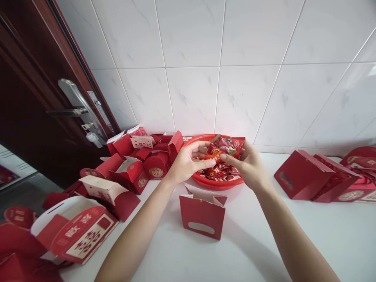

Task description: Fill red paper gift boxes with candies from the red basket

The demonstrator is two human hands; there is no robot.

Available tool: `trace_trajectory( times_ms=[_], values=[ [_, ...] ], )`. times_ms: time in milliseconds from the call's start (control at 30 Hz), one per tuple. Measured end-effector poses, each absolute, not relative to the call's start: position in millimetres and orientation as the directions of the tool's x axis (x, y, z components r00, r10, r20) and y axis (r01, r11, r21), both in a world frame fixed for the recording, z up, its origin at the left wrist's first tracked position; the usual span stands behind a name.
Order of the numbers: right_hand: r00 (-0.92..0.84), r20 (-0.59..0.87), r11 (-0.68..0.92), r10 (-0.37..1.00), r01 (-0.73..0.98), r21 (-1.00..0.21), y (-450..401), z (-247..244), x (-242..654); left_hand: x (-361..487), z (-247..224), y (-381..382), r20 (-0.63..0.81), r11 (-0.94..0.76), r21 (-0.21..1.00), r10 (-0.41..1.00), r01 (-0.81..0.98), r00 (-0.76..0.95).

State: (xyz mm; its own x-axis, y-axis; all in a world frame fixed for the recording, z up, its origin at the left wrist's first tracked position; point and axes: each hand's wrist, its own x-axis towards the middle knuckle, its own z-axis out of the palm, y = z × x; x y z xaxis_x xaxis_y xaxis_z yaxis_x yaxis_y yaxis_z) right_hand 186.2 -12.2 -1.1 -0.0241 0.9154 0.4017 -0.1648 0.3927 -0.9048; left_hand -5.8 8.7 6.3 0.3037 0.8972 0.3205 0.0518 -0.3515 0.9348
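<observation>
Above a red plastic basket (211,185), both hands are around a cluster of wrapped candies (222,149). My left hand (186,160) is closed in a pinch on an orange-red wrapped candy (216,157) at the near side of the cluster. My right hand (249,162) grips the cluster from the right, its thumb on the front; a red snack packet (238,144) sticks up beside its fingers. More wrapped candies (219,172) lie in the basket below. Just in front of it, an upright red paper box (202,215) stands with its top open and an oval window facing me.
Many red gift boxes (88,231) crowd the left side, some with raised flaps. More red boxes (305,176) stand at the right. A white tiled wall (194,98) rises behind the white tabletop (246,250). A dark red door (38,78) with keys in its lock is at left.
</observation>
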Motion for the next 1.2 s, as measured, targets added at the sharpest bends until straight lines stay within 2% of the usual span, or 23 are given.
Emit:
trace_trajectory(
  times_ms=[133, 233, 333, 433, 567, 667, 867, 1067, 1200],
  values=[
    [-0.02, 0.403, 0.392, 0.915, -0.193, -0.9, -13.9, 1.6, 191.6, -20.7, 20.5, -1.6, 0.336, -0.421, 0.89, 0.864, 0.173, 0.376],
    [-0.039, 0.369, 0.344, 0.928, -0.284, -0.895, -17.7, 10.9, 201.4, -45.7, 40.3, -18.4, 0.366, -0.547, 0.769, 0.801, 0.331, 0.474],
    [-0.137, 0.339, 0.268, 0.931, -0.373, -0.888, -24.4, 20.8, 209.5, -67.8, 58.0, -39.0, 0.239, -0.626, 0.625, 0.722, 0.466, 0.65],
    [-0.293, 0.327, 0.183, 0.898, -0.427, -0.885, -35.8, 25.2, 205.8, -72.6, 65.5, -54.4, 0.092, -0.64, 0.551, 0.684, 0.535, 0.724],
    [-0.589, 0.208, -0.057, 0.781, -0.399, -0.915, -53.4, 24.1, 184.6, -58.3, 58.3, -56.5, 0.022, -0.632, 0.562, 0.656, 0.534, 0.754],
    [-0.658, 0.168, -0.149, 0.734, -0.397, -0.906, -58.7, 22.4, 173.9, -45.5, 46.3, -48.2, 0.007, -0.607, 0.595, 0.66, 0.528, 0.751],
    [-0.614, 0.093, -0.143, 0.784, -0.324, -0.935, -48.7, 20.4, 187.3, -25.5, 34.6, -40.0, -0.015, -0.452, 0.716, 0.751, 0.531, 0.66],
    [-0.574, 0.084, -0.071, 0.814, -0.242, -0.968, -45.4, 18.9, 197.1, -22.6, 38.5, -46.4, -0.085, -0.41, 0.709, 0.758, 0.574, 0.647],
    [-0.545, 0.113, 0.034, 0.831, -0.152, -0.988, -47.5, 18.8, 197.1, -27.5, 37.8, -43.9, -0.16, -0.363, 0.635, 0.801, 0.681, 0.577]
  ],
)
